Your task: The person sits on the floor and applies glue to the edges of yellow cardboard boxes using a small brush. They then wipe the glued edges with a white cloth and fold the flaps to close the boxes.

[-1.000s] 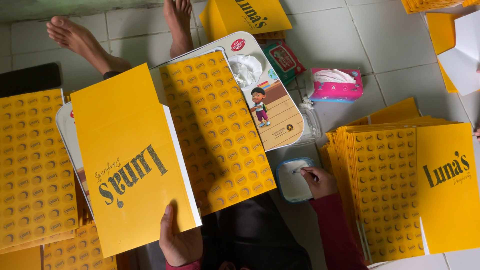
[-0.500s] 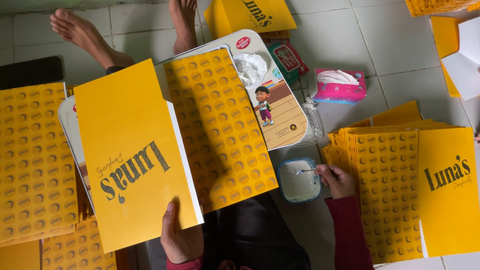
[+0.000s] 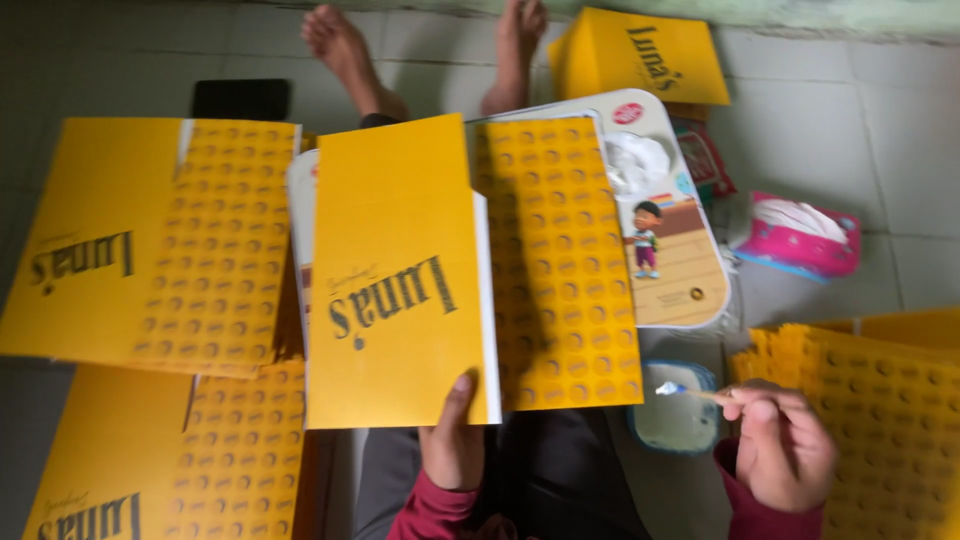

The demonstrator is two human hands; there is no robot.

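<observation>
Glue tub (image 3: 677,418) right of folded carton (image 3: 470,270), stacks (image 3: 150,240) left

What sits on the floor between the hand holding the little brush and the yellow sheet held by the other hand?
In the head view, a small tub of white paste.

Matt yellow cardboard sleeve (image 3: 400,290) is showing a dotted printed flap; a glossy illustrated board (image 3: 668,250) is lying beneath, beside a shiny pink plastic tissue pack (image 3: 797,237) on smooth floor tiles (image 3: 830,110).
</observation>
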